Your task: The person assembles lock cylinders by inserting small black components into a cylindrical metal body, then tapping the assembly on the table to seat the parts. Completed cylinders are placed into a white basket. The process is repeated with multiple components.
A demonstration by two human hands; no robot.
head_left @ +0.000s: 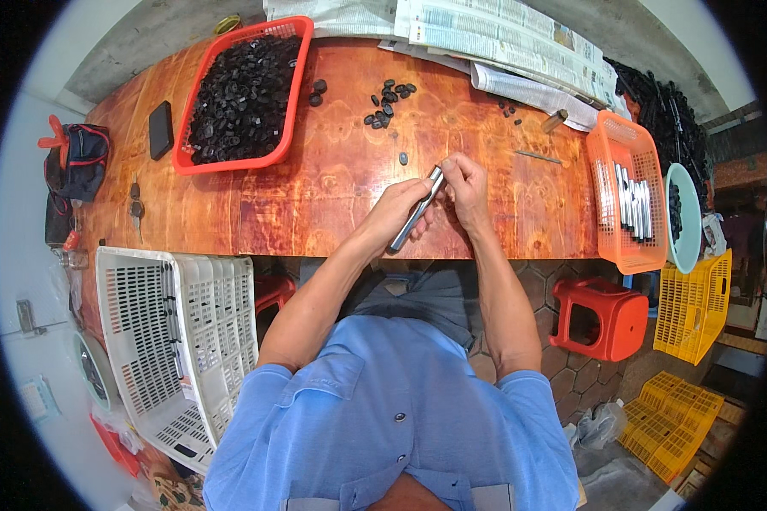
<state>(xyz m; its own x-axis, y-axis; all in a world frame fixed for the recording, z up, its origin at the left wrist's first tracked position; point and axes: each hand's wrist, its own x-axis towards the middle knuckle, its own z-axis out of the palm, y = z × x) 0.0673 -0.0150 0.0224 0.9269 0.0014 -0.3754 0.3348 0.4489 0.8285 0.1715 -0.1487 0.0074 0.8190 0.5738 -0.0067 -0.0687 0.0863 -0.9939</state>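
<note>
Over the table's near edge, my left hand (pixel 395 209) is closed round a slim silver-and-black metal tube (pixel 418 214), which slants up to the right. The fingers of my right hand (pixel 467 186) are pinched together at the tube's upper end. Any small part between those fingertips is hidden. Just beyond my hands lies a single black oval piece (pixel 403 158). Farther back, several similar black pieces (pixel 389 96) are scattered in a loose group. A thin metal rod (pixel 538 157) lies on the wood to the right.
A red basket (pixel 302 77) full of black parts stands at the back left, near a black phone (pixel 160 130). On the right, an orange basket (pixel 603 183) holds several silver tubes. Newspapers (pixel 520 38) cover the far edge. White crates (pixel 217 332) and a red stool (pixel 601 319) flank me.
</note>
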